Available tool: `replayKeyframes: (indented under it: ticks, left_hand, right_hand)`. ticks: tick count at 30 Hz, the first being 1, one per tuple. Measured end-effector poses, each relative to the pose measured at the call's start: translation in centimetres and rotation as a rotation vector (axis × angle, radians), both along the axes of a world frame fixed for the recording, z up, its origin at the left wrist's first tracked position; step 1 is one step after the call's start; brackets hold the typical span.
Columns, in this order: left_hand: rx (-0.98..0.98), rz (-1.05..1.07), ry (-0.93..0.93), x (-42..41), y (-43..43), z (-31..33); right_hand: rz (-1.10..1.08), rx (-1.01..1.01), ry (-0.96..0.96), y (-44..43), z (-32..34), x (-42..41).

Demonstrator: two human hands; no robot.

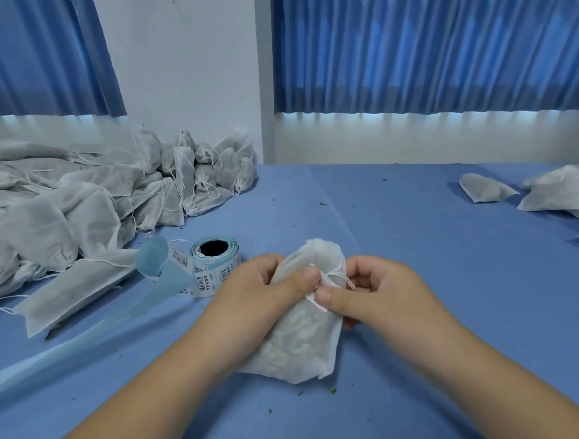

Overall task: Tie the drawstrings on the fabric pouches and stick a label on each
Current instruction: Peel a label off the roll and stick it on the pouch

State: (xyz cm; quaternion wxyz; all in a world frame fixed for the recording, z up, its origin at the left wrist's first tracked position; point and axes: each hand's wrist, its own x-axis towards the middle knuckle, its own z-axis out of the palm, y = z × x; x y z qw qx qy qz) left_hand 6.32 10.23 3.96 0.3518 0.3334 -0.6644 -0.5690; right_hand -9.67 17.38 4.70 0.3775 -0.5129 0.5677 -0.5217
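Head view, filled pouch (302, 342), left hand (260, 285) grip curled round it, right hand (385, 293) pinching its label (319, 285).

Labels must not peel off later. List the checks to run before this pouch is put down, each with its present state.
1. Pouch secured in both hands: ok. The left hand and right hand both grip the pouch.
2. Label on the pouch: ok. Both thumbs press on the label.
3. Label edges flat all round: cannot tell. The thumbs hide most of it.
4. Drawstring knotted: cannot tell. The drawstring loops by the right hand, but no knot shows plainly.
5. Label roll ready for the next pouch: ok. The label roll lies left of the pouch.
6. Bare spot on the table: ok, right of the pouch.
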Motion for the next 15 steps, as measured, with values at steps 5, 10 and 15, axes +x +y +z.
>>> replayKeyframes:
  ticks: [5,10,15]
  left_hand:
    - [0.034,0.008,0.076,-1.6,0.4,0.1]
    - [0.266,-0.032,0.217,-4.7,0.5,0.6]
    - [0.242,0.092,0.22,-10.0,-0.4,1.9]
  right_hand:
    - [0.008,0.016,-0.148,0.2,0.7,-1.2]
    - [-0.05,0.026,-0.232,-0.1,1.2,-3.4]
    - [0.039,0.191,-0.151,0.1,2.0,-7.8]
